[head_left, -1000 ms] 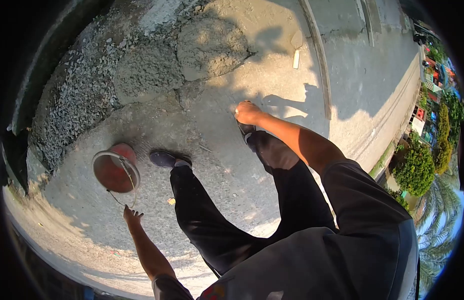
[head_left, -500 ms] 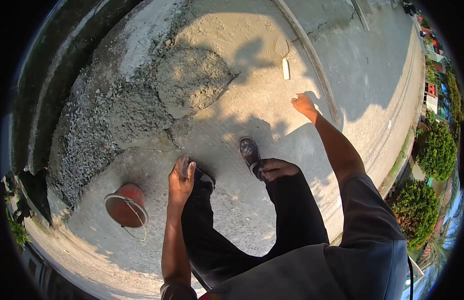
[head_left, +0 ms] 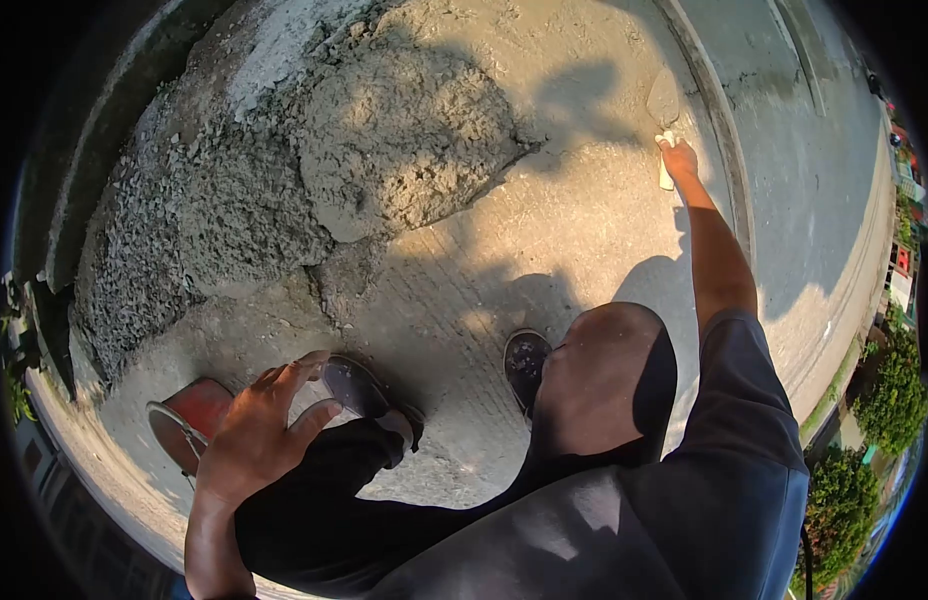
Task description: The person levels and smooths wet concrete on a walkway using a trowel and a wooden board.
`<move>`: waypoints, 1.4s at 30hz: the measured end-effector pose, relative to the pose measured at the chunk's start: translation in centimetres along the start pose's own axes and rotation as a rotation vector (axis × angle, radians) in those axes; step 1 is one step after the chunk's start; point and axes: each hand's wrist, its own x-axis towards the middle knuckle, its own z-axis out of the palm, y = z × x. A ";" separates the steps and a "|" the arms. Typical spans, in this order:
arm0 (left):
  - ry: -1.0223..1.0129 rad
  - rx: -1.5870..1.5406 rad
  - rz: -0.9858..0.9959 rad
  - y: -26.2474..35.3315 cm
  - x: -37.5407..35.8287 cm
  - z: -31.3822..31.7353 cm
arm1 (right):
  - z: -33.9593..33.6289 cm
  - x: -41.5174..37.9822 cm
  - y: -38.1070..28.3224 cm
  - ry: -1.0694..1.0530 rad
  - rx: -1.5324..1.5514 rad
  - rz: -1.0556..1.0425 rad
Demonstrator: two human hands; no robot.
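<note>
Beyond the bucket (head_left: 196, 400) at near left, rest the empty, loosely spread left hand (head_left: 259, 440) clear of the work, and at far right grip the trowel (head_left: 664, 98) firmly, close to its blade, with the right hand (head_left: 679, 160) curled round the handle (head_left: 666, 180), blade just beyond the fingers.

At lower left, the left hand (head_left: 256, 440) is hiding part of the red bucket (head_left: 198, 405) from me; at upper right, the right hand (head_left: 681, 160) is partly covering the trowel handle (head_left: 666, 181).
</note>
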 end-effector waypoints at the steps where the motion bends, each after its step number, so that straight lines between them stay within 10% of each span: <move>1: 0.008 -0.001 -0.010 0.4 -0.1 -0.2 | 0.3 0.1 -0.4 -0.014 0.011 0.013; 6: 0.156 -0.042 0.023 1.8 -1.7 -0.6 | -2.6 -8.1 -6.5 -0.066 0.735 0.085; 13: 0.241 -0.026 -0.026 2.8 -3.6 0.0 | -2.2 -26.7 -16.3 -0.290 0.393 -0.578; 28: 0.245 -0.050 0.030 1.9 -8.4 1.4 | -5.5 -19.2 -20.2 -0.283 -0.037 -0.542; 35: 0.280 -0.052 0.053 2.7 -8.7 1.7 | -5.3 -19.6 -22.3 -0.110 -0.134 -1.322; 42: 0.204 -0.062 0.064 4.3 -10.3 2.2 | -4.2 -17.4 -38.0 -0.361 -0.277 -1.531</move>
